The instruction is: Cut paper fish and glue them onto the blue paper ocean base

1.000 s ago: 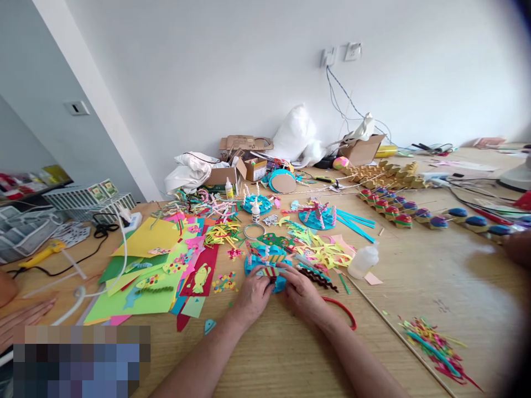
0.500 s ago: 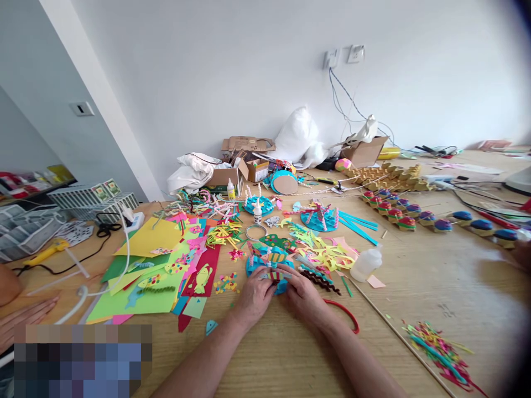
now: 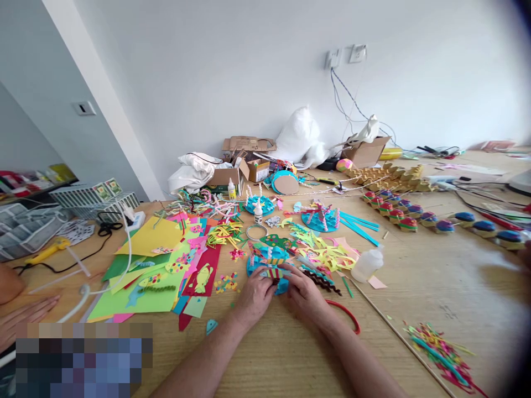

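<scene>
My left hand [image 3: 254, 297] and my right hand [image 3: 304, 294] meet at the near middle of the wooden table [image 3: 435, 287]. Both pinch a small striped paper fish [image 3: 274, 273] that rests on a blue round craft disc [image 3: 265, 264] with little paper decorations standing on it. The fingers of both hands are curled and pressed onto the fish and the disc's near edge. A dark wavy paper strip [image 3: 318, 278] lies just right of my right hand, and a red ring [image 3: 346, 314] curves behind its wrist.
Coloured paper sheets [image 3: 149, 260] and cut scraps cover the left of the table. Glue bottles [image 3: 367, 263], more blue discs [image 3: 319, 219], a row of painted balls on sticks [image 3: 415, 218], cardboard boxes [image 3: 232, 174] and a yellow glue gun [image 3: 43, 251] surround them. Another person's hand [image 3: 22, 318] rests at far left.
Both hands stay on the striped fish with only slight finger shifts. The view has drifted a little; nothing else moved.
</scene>
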The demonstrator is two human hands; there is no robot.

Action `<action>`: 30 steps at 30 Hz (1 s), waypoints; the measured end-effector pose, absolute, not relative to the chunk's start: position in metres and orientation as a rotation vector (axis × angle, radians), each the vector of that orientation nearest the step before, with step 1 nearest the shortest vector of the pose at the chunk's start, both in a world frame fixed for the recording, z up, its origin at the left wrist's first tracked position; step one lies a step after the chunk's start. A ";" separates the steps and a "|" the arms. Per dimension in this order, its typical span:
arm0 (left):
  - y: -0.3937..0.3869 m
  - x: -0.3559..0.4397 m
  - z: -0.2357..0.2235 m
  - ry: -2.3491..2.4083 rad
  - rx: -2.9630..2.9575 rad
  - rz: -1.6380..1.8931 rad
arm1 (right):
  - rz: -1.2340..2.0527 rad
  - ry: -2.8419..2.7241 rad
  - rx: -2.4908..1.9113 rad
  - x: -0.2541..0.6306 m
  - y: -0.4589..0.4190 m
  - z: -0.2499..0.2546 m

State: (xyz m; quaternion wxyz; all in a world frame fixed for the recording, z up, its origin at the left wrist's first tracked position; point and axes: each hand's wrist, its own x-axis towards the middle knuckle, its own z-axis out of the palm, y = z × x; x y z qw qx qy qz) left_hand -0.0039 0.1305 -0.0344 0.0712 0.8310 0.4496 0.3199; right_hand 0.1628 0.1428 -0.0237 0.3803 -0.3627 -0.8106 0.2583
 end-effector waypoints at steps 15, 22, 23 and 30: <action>0.132 -0.004 -0.038 1.373 2.535 0.958 | 0.470 -1.852 -1.119 0.171 0.146 -0.024; 0.132 -0.004 -0.037 1.372 2.525 0.966 | 0.556 -1.897 -0.905 0.165 0.140 -0.017; 0.132 -0.004 -0.037 1.369 2.524 0.960 | 0.565 -1.894 -0.902 0.165 0.140 -0.018; 0.131 -0.003 -0.033 1.385 2.505 0.946 | 0.560 -1.863 -0.955 0.165 0.145 -0.026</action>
